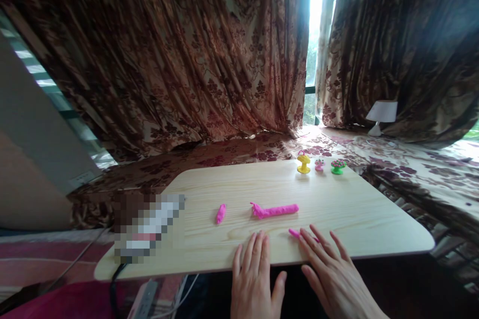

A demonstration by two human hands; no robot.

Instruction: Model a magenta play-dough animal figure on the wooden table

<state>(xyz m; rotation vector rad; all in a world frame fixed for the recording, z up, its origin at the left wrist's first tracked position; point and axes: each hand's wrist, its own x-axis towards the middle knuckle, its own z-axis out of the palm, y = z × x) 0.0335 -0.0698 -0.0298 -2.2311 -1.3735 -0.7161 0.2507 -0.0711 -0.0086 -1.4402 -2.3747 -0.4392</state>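
Note:
Under the fingers of my right hand (333, 269) lies a thin pink clay roll (294, 233), its left end showing and the rest mostly covered. That hand is flat with its fingers spread. My left hand (254, 271) rests palm down at the table's near edge, fingers stretched out and nothing in it. Beyond my hands lies a thicker pink clay roll (279, 211) with a lumpy left end that has a small thin tip. A short pink clay piece (221, 214) sits apart to its left.
On the pale wooden table (202, 184) stand a yellow clay figure (303, 163), a small pink one (319, 165) and a green one with colored dots (338, 166). A blurred-out object (153, 227) covers the left side. Behind are patterned curtains (209, 60) and a white lamp (384, 111).

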